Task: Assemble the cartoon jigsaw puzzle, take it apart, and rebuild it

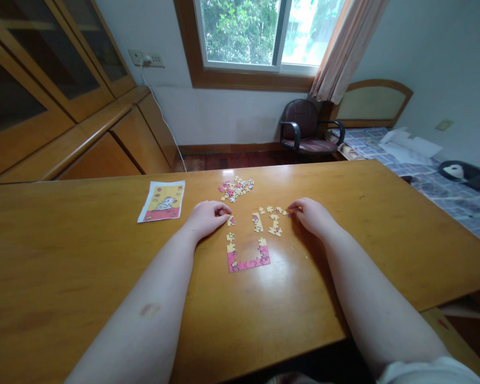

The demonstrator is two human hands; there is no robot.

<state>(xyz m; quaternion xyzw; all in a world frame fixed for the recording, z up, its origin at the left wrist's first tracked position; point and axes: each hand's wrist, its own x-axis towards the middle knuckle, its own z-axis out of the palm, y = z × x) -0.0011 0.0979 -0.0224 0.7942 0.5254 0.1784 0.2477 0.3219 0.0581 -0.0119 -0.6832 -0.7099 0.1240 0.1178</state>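
Note:
My left hand (208, 217) rests on the table with thumb and fingers pinched at the edge of a yellow puzzle piece (231, 221). My right hand (312, 216) has its fingertips closed on another small puzzle piece (287, 214), partly covered by them. Between my hands, a pink U-shaped puzzle border (246, 265) has yellow pieces at its upper ends. A single yellow piece (230, 237) lies above its left side. A joined yellow strip (257, 222) and several loose yellow edge pieces (274, 217) lie nearer my right hand.
A heap of mixed puzzle pieces (235, 189) lies farther back on the wooden table (104, 266). To the left is a printed reference picture (165, 201) with a white animal. Beyond the table stand an office chair (304, 125), a cabinet (84, 128) and a bed (432, 181).

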